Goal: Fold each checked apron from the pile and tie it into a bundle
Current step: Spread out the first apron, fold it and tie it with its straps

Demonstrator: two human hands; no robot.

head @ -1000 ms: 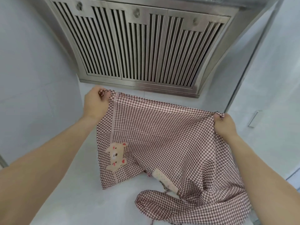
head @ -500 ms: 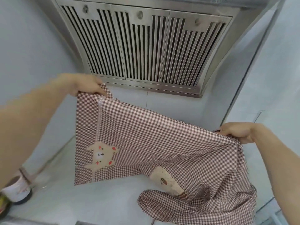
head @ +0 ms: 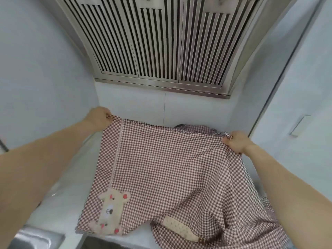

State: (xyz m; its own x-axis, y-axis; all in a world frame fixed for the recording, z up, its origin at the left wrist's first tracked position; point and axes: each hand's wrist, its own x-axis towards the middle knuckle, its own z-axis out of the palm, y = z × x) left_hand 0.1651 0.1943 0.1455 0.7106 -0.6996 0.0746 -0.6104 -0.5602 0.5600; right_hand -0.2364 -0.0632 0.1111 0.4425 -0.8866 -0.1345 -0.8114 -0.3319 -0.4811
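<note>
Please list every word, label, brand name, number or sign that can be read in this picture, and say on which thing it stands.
None: no readable text shows anywhere.
Checked apron: only a bear patch and a dotted patch, no letters.
Range hood: bare metal slats, no brand visible.
Wall fitting: blank.

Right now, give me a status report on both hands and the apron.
Left hand and right hand each pinch a top corner. Checked apron spread out, unfolded, lower part on the counter. More checked fabric behind.
</note>
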